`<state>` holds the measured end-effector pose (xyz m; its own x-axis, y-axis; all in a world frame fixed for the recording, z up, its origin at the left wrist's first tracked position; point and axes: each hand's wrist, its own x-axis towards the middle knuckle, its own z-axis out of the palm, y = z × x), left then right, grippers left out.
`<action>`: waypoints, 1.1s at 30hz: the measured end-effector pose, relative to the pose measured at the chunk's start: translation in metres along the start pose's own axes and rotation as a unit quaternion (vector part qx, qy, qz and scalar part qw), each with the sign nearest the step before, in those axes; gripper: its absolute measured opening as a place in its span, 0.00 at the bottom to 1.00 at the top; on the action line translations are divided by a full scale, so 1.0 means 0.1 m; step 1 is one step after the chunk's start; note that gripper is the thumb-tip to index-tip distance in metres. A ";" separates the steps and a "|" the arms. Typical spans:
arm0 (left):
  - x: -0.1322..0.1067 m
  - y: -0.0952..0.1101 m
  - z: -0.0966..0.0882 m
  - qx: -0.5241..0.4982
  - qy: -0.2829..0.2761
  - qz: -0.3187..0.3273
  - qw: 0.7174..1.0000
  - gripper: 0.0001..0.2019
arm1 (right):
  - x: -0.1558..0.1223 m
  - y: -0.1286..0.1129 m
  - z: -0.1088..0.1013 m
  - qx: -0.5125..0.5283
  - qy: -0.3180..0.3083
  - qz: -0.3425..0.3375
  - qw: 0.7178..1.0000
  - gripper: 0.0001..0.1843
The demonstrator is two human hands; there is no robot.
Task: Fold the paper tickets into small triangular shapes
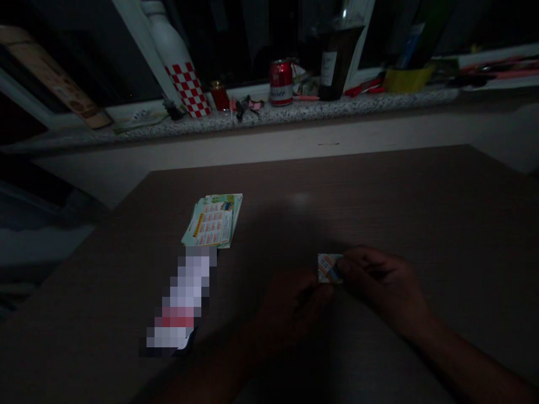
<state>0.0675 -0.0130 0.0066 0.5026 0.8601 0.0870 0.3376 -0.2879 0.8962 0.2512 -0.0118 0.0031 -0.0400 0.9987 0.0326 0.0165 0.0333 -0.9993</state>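
A small folded piece of printed paper (328, 268), whitish with orange and blue patches, is held up between my two hands above the dark wooden table (379, 191). My right hand (383, 286) pinches its right edge between thumb and fingers. At its lower left side, my left hand (292, 300) has its fingers closed on the paper's edge, though shadow hides much of the grip. A stack of green and white printed sheets (214, 220) lies farther left. Just below the stack is a bright, pixelated phone-like object (183, 300), whose details are blurred out.
Along the granite windowsill (311, 115) behind the table stand a white bottle with red checks (185, 73), a small jar (219, 96), a red can (281, 84), a dark container (337, 70) and a yellow holder (408, 78). The room is dim.
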 end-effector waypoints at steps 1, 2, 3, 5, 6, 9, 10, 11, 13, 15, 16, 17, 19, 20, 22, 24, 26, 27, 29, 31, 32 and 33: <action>0.00 0.00 0.00 -0.006 -0.004 0.002 1.000 0.15 | 0.01 0.00 0.00 0.003 0.001 0.001 1.000 0.08; 0.00 -0.01 0.00 -0.014 -0.009 0.003 1.000 0.15 | 0.01 0.00 -0.01 0.007 -0.002 0.000 1.000 0.07; 0.00 -0.01 0.00 -0.027 -0.014 0.000 1.000 0.14 | 0.01 -0.01 -0.01 0.010 -0.008 -0.002 1.000 0.07; 0.00 -0.02 -0.01 -0.060 -0.029 -0.015 0.998 0.14 | 0.00 -0.02 -0.01 0.014 -0.021 -0.008 1.000 0.06; 0.00 -0.03 -0.01 -0.073 -0.034 -0.026 0.996 0.15 | 0.00 -0.02 0.00 0.013 -0.028 -0.011 0.999 0.05; 0.01 -0.02 -0.02 -0.099 -0.037 -0.057 0.993 0.19 | -0.01 -0.04 0.01 0.004 -0.045 -0.015 0.999 0.03; 0.01 -0.01 -0.02 -0.108 -0.036 -0.063 0.992 0.20 | -0.01 -0.04 0.01 0.003 -0.047 -0.016 0.999 0.02; 0.01 -0.01 -0.02 -0.118 -0.031 -0.068 0.990 0.20 | -0.01 -0.04 0.02 0.004 -0.048 -0.017 0.999 0.02; 0.00 0.01 -0.01 -0.136 -0.023 -0.075 0.988 0.19 | -0.01 -0.03 0.03 0.009 -0.049 -0.020 0.999 0.02; 0.00 0.01 0.01 -0.141 -0.014 -0.084 0.986 0.19 | 0.00 -0.02 0.05 0.003 -0.047 -0.028 0.998 0.02; 0.00 0.01 0.02 -0.140 -0.010 -0.088 0.986 0.19 | -0.01 -0.02 0.06 -0.010 -0.043 -0.036 0.998 0.02; 0.00 0.01 0.04 -0.137 -0.006 -0.092 0.986 0.20 | -0.01 -0.02 0.06 -0.029 -0.038 -0.045 0.998 0.02; 0.00 0.00 0.07 -0.130 0.001 -0.097 0.987 0.20 | -0.02 -0.03 0.06 -0.070 -0.027 -0.068 0.995 0.02; 0.00 -0.01 0.08 -0.129 0.007 -0.098 0.987 0.20 | -0.02 -0.04 0.06 -0.085 -0.024 -0.076 0.993 0.03; 0.00 -0.01 0.10 -0.129 0.014 -0.097 0.987 0.19 | -0.02 -0.04 0.05 -0.097 -0.024 -0.078 0.992 0.03; 0.00 -0.02 0.10 -0.125 0.018 -0.094 0.987 0.19 | -0.01 -0.03 0.04 -0.088 -0.037 -0.065 0.993 0.05; 0.01 -0.01 0.07 -0.106 0.007 -0.090 0.990 0.19 | 0.01 0.00 0.03 -0.068 -0.059 -0.046 0.995 0.06; 0.02 -0.01 0.05 -0.090 0.002 -0.088 0.992 0.19 | 0.02 0.02 0.02 -0.059 -0.074 -0.037 0.995 0.06; 0.03 -0.02 0.00 -0.057 0.010 -0.086 0.995 0.16 | 0.03 0.05 0.02 -0.048 -0.115 -0.024 0.992 0.07; 0.05 -0.03 -0.05 -0.048 0.038 -0.084 0.995 0.12 | 0.04 0.06 0.03 -0.050 -0.163 -0.018 0.985 0.09; 0.06 -0.04 -0.06 -0.055 0.051 -0.081 0.994 0.11 | 0.04 0.06 0.03 -0.055 -0.183 -0.018 0.981 0.10; 0.06 -0.06 -0.08 -0.069 0.059 -0.080 0.993 0.10 | 0.05 0.07 0.04 -0.060 -0.196 -0.021 0.979 0.11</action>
<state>0.0626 -0.0026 0.0054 0.3518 0.9359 -0.0189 0.2904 -0.0898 0.9527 0.2473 -0.0069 -0.0033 -0.4224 0.9055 0.0409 0.1226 0.1018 -0.9872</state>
